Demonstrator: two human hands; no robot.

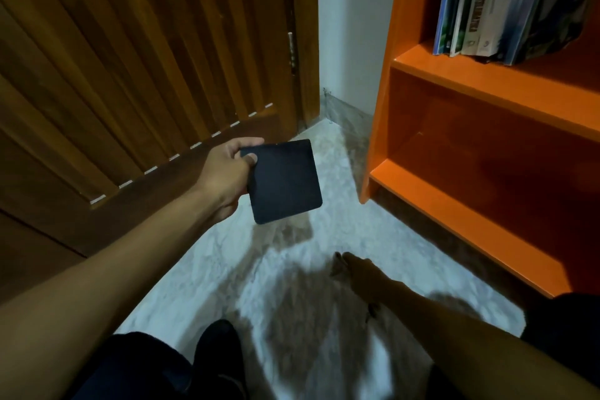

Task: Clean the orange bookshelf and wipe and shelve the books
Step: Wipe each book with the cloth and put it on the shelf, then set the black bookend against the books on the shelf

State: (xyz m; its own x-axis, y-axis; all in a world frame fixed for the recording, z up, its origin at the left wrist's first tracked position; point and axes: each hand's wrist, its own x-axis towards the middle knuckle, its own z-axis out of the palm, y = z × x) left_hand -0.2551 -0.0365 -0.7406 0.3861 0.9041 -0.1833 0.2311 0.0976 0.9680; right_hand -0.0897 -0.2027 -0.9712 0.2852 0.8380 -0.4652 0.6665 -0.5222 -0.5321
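My left hand [227, 169] is out ahead of me, its grip closed on one corner of a small dark book [285, 181], thumb on top and fingers curled underneath, so the cover hangs flat and free over the floor [201, 273]. I judge it is held by the corner like that to keep the faces clear for wiping, or simply to carry it across to the shelf. My right hand [360, 276] is low near the floor, blurred, fingers stretched and holding nothing that I can make out; it may be reaching down for support or for a cloth, though I see no cloth. The orange bookshelf [461, 127] stands to my right, against the wall and near the wooden door [146, 58]. Its upper shelf already carries a row of books [493, 0] standing upright and leaning slightly, while the compartment below it shows bare orange board. That open space looks like the likely home for the dark book, which is well apart from the shelf. The swing across should clear the shelf's side panel, and a corner pinch could let the book slip.
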